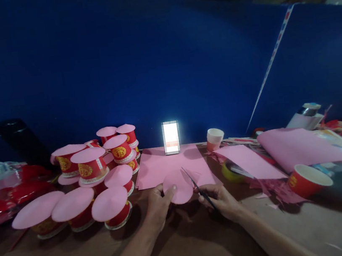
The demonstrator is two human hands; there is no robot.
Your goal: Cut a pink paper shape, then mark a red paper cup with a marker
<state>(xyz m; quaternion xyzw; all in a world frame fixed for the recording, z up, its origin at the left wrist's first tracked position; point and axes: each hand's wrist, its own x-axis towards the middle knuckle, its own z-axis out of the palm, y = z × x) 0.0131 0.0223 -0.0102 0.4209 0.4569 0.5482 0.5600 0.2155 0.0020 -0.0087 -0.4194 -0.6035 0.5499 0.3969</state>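
Observation:
My left hand pinches the left edge of a round pink paper disc, thumb on top. In my right hand is a pair of scissors with dark handles, its blades pointing up and to the left beside the disc's right edge. A thin pink strip shows close to the blades; whether it is still joined to the disc I cannot tell. Beneath and behind the disc lies a stack of pink paper sheets.
Several red cups with pink cone tops are grouped at the left. A bright blurred screen stands behind the stack. At the right are a white-and-red cup, pink sheets, paper scraps and a tipped red cup.

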